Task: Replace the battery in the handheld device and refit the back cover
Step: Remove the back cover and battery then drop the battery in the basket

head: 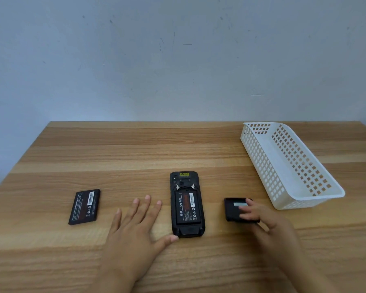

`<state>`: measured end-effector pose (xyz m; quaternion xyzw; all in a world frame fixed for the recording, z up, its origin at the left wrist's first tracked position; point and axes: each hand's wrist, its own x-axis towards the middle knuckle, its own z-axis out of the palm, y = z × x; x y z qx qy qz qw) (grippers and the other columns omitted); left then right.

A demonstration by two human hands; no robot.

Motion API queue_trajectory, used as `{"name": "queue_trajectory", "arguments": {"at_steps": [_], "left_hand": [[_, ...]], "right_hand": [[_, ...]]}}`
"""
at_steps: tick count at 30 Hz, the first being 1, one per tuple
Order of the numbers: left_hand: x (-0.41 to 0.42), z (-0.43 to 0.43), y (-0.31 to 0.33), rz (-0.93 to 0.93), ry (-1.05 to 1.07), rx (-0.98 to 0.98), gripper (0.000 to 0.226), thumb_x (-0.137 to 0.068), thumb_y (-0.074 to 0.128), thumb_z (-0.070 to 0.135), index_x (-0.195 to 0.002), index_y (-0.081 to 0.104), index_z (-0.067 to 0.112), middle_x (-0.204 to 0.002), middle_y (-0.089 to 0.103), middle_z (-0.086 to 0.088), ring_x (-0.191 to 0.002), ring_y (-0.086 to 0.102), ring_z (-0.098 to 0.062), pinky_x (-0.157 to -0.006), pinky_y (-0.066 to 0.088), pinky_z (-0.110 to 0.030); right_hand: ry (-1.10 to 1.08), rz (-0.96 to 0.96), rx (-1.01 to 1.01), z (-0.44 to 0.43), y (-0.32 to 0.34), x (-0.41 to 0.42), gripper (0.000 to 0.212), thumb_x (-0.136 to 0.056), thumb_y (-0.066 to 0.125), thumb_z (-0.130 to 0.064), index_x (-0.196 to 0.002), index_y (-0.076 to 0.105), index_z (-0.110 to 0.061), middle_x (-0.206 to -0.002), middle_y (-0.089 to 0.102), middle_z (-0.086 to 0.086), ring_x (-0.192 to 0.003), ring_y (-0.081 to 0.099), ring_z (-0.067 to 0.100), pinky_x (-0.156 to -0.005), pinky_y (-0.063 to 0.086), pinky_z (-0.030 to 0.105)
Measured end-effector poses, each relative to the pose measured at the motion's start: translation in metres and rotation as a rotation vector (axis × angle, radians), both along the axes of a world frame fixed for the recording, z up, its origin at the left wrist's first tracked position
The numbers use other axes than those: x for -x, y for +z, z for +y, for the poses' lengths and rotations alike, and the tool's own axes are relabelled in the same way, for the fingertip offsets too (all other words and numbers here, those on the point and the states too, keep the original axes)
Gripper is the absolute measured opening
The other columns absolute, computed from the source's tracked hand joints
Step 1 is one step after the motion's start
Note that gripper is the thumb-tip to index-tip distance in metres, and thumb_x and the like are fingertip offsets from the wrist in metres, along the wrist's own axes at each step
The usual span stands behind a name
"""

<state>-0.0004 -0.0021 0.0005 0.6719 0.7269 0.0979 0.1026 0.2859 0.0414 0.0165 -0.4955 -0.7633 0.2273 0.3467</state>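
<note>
My right hand (260, 216) is the nearer one, its fingers curled onto the back cover (237, 209), a small matte black plastic panel lying flat toward the desk's (135, 149) right side, just short of the white lattice basket (262, 157); whether it is lifted yet I cannot tell. The handheld device (187, 205) lies to the cover's left, mid-desk, long axis running away from me, a labelled battery (188, 208) seated in its open bay. My left hand (133, 227) lies spread and empty, thumb touching the device's near corner, with the spare battery (84, 206) flat nearer the left edge.
</note>
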Motion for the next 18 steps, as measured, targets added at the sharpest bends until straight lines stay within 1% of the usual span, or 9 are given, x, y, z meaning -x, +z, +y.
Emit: {"name": "queue_trajectory", "arguments": {"at_steps": [1,4,5,6,9,10,13,15,18], "left_hand": [[0.000,0.000,0.001,0.004,0.000,0.006,0.092,-0.051,-0.007,0.091,-0.134,-0.005,0.049,-0.146,-0.009,0.019,-0.134,-0.012,-0.004,-0.111,-0.008,-0.039],[-0.001,0.000,0.001,0.034,-0.011,0.023,0.089,-0.051,-0.009,0.090,-0.130,-0.012,0.050,-0.145,-0.013,0.019,-0.134,-0.015,-0.004,-0.112,-0.008,-0.039],[-0.001,0.000,0.001,0.036,-0.011,0.021,0.088,-0.052,-0.008,0.090,-0.130,-0.012,0.050,-0.145,-0.013,0.019,-0.134,-0.015,-0.004,-0.112,-0.007,-0.039],[-0.001,0.000,0.001,0.030,-0.007,0.018,0.088,-0.053,-0.007,0.090,-0.131,-0.011,0.050,-0.145,-0.012,0.019,-0.134,-0.014,-0.004,-0.112,-0.006,-0.039],[-0.001,0.000,0.000,0.028,-0.006,0.012,0.089,-0.053,-0.005,0.090,-0.132,-0.007,0.049,-0.145,-0.009,0.019,-0.134,-0.012,-0.004,-0.112,-0.005,-0.040],[-0.001,0.000,-0.001,0.028,-0.008,0.010,0.089,-0.053,-0.005,0.090,-0.132,-0.007,0.049,-0.145,-0.009,0.019,-0.134,-0.012,-0.004,-0.113,-0.004,-0.040],[-0.001,0.000,-0.001,0.020,-0.010,0.004,0.089,-0.054,-0.003,0.090,-0.133,-0.005,0.048,-0.146,-0.006,0.019,-0.134,-0.009,-0.004,-0.113,-0.003,-0.041],[-0.001,0.000,-0.001,0.024,-0.011,0.006,0.091,-0.053,-0.005,0.090,-0.133,-0.005,0.046,-0.145,-0.007,0.019,-0.134,-0.009,-0.004,-0.113,-0.003,-0.040],[-0.001,0.000,0.000,0.022,-0.008,0.007,0.093,-0.053,-0.006,0.090,-0.134,-0.004,0.046,-0.145,-0.006,0.019,-0.134,-0.010,-0.004,-0.113,-0.003,-0.040]], "right_hand": [[0.012,-0.037,0.001,-0.003,-0.006,-0.004,0.079,-0.065,0.071,0.020,-0.090,0.060,-0.055,-0.110,0.053,-0.049,-0.117,0.043,-0.021,-0.099,0.031,0.000],[0.031,-0.084,0.017,-0.009,-0.016,-0.011,0.067,-0.063,0.074,0.020,-0.087,0.060,-0.041,-0.114,0.047,-0.053,-0.120,0.037,-0.024,-0.099,0.027,-0.001],[0.036,-0.094,0.041,-0.010,-0.017,-0.013,0.065,-0.064,0.073,0.019,-0.088,0.060,-0.041,-0.113,0.046,-0.054,-0.120,0.036,-0.024,-0.099,0.027,-0.002],[0.042,-0.105,0.072,-0.011,-0.018,-0.015,0.066,-0.066,0.073,0.017,-0.089,0.059,-0.044,-0.113,0.044,-0.056,-0.121,0.034,-0.025,-0.099,0.026,-0.003],[0.067,-0.133,0.140,-0.013,-0.019,-0.020,0.080,-0.071,0.070,0.013,-0.094,0.054,-0.062,-0.113,0.040,-0.059,-0.123,0.029,-0.026,-0.099,0.022,-0.004],[0.077,-0.141,0.149,-0.014,-0.020,-0.022,0.082,-0.072,0.069,0.013,-0.095,0.052,-0.064,-0.113,0.039,-0.059,-0.123,0.029,-0.025,-0.100,0.022,-0.004],[0.080,-0.149,0.190,-0.015,-0.020,-0.028,0.079,-0.074,0.064,0.014,-0.095,0.054,-0.061,-0.113,0.039,-0.060,-0.124,0.027,-0.025,-0.100,0.021,-0.005],[0.082,-0.164,0.236,-0.015,-0.018,-0.031,0.075,-0.075,0.056,0.013,-0.094,0.056,-0.059,-0.111,0.037,-0.061,-0.124,0.025,-0.027,-0.098,0.020,-0.006],[0.081,-0.178,0.282,-0.016,-0.012,-0.029,0.070,-0.071,0.047,0.000,-0.096,0.051,-0.065,-0.111,0.033,-0.064,-0.124,0.022,-0.028,-0.098,0.020,-0.006]]}}
